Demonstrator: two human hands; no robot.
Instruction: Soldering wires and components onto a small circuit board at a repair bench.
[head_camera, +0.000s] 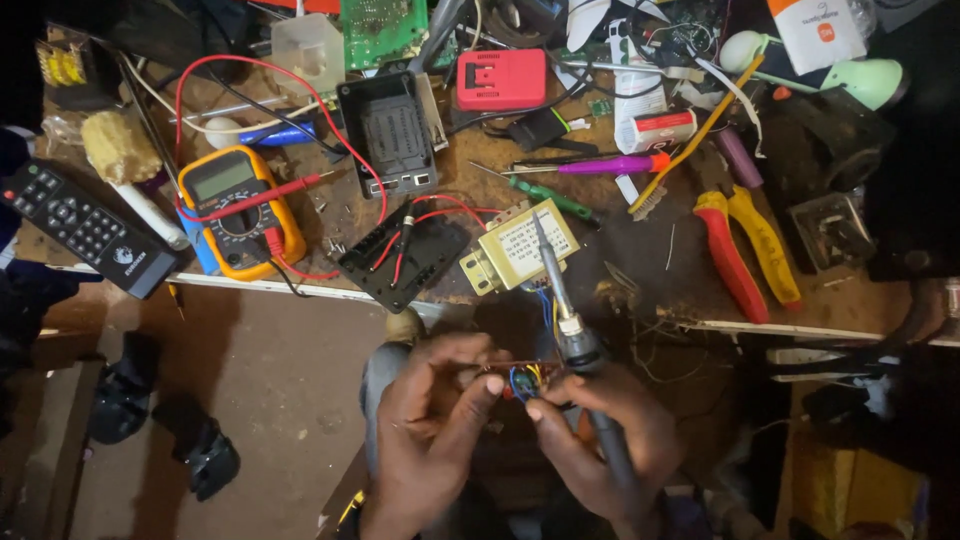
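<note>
My left hand (435, 415) pinches a small circuit board (522, 376) with blue and yellow wires, held below the bench edge over my lap. My right hand (605, 425) grips a soldering iron (565, 315); its fingers also touch the board's wires. The iron's shaft points up and away, its tip lying over a yellow transformer (515, 255) at the bench edge. Wires run from the transformer down to the board. An open black plastic case (400, 255) with red leads lies left of the transformer.
A yellow multimeter (240, 205) with red probe, a black remote (85, 230), a black adapter shell (390, 135), a red box (500, 78), screwdrivers (600, 165) and red-and-yellow pliers (745, 250) crowd the bench. Black sandals (160, 425) lie on the floor at left.
</note>
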